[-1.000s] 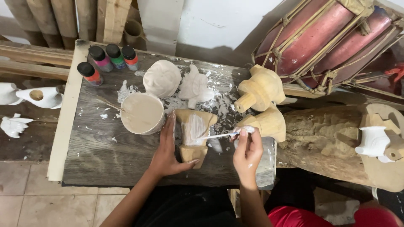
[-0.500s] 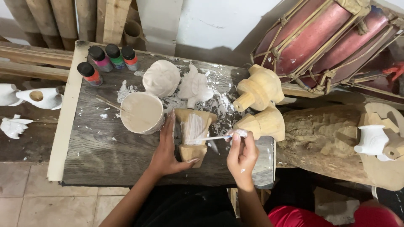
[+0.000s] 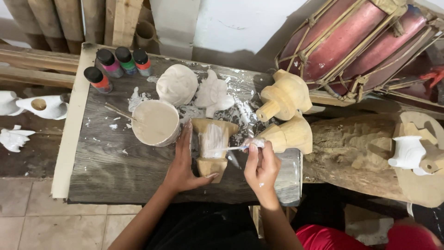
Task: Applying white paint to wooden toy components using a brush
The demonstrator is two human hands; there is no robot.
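Note:
A bare wooden carving (image 3: 212,147) lies on the grey work board (image 3: 115,162), its upper middle smeared with white paint. My left hand (image 3: 184,163) grips it from the left side and underneath. My right hand (image 3: 262,166) pinches a thin paintbrush (image 3: 235,148) whose tip rests on the white patch. Just left of the carving stands a round cup of pale paint (image 3: 156,123) with a stick lying by its rim.
Several small paint bottles (image 3: 118,65) stand at the board's back left. White-coated carved pieces (image 3: 194,90) lie behind the cup, two bare wooden carvings (image 3: 286,113) to the right. A red drum (image 3: 351,41) and a log (image 3: 351,148) sit further right. White figures (image 3: 32,109) lie left.
My right hand has drawn the brush leftward and slightly down across the carving; the white patch looks a little larger. My left hand has kept its hold.

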